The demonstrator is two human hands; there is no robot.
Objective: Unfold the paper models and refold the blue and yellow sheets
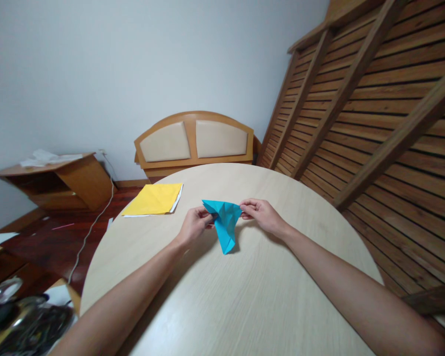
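A creased sheet of blue origami paper (227,223), partly folded, is held up between my two hands over the round table (244,287). Its upper edge spreads wide, while its lower part narrows to a tip near the tabletop. My left hand (196,223) pinches the paper at its left side, thumb in front and the other fingers partly hidden. At the upper right corner, the fingertips of my right hand (260,214) are closed on the paper.
Yellow paper (154,199) lies over white sheets at the table's left. A headboard (193,116) stands behind the table. Wooden slats (356,113) lean at the right. Low cabinet (85,180), white cable (92,227) and a pile of cords (40,321) are on the left.
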